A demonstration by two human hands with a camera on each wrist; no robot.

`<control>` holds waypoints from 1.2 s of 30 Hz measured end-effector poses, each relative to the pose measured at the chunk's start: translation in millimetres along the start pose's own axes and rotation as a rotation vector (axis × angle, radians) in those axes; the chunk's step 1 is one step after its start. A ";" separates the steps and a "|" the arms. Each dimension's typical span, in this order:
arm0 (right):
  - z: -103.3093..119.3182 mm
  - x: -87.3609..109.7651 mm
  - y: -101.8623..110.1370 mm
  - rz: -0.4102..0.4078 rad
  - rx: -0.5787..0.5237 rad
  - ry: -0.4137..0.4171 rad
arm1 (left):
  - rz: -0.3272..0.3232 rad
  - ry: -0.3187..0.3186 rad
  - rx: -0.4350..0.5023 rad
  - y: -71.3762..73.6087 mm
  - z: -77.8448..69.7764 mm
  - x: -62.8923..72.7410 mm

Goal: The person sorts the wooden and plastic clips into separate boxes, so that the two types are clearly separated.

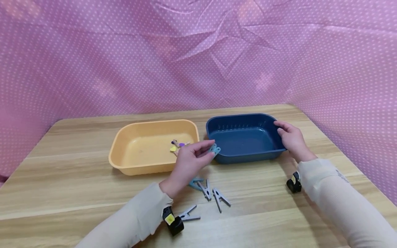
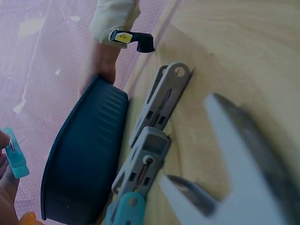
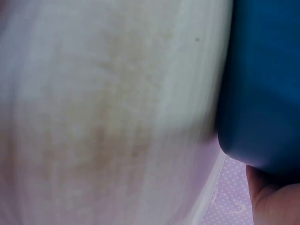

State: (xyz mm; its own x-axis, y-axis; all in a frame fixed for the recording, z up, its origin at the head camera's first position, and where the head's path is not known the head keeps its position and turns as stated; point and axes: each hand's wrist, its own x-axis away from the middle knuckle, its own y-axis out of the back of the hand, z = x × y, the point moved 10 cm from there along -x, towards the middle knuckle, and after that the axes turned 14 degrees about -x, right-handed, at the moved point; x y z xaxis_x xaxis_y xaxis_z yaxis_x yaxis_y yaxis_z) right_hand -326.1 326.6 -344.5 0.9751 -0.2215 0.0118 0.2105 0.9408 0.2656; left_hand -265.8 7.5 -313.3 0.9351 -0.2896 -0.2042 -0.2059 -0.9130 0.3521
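Observation:
Between thumb and fingers my left hand pinches a teal clothespin, held up at the near left corner of a dark blue basin. That same teal clothespin shows at the left edge of the left wrist view. My right hand grips the right rim of the blue basin, thumb on the rim; its other fingers are partly hidden. On the table below my left hand lie a teal clothespin and grey clothespins.
A yellow basin stands left of the blue one, with several small clothespins bearing coloured shapes inside, partly behind my left hand. Both basins rest on a wooden table. Pink dotted cloth hangs behind and at the sides.

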 end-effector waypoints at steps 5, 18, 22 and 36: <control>0.5 -0.2 0.3 -0.002 0.005 0.010 | -0.022 0.000 -0.031 -2.4 -1.1 -9.0; -2.0 -0.2 0.5 -0.004 0.020 -0.013 | -0.053 -0.014 -0.092 -14.8 -9.2 -32.2; -1.2 -0.1 1.2 -0.007 0.022 0.000 | -0.056 0.000 -0.105 -19.3 -9.0 -38.9; -0.2 -1.1 1.3 -0.004 0.041 0.007 | -0.087 0.064 -0.130 -28.8 -6.3 -59.5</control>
State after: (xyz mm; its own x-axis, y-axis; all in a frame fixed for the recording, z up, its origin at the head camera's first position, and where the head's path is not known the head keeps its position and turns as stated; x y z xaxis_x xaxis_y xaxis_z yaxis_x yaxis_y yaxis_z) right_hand -326.9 328.1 -344.4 0.9748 -0.2232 0.0041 0.2113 0.9287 0.3048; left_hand -313.7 52.8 -305.5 0.9652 -0.1880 -0.1816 -0.0878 -0.8878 0.4518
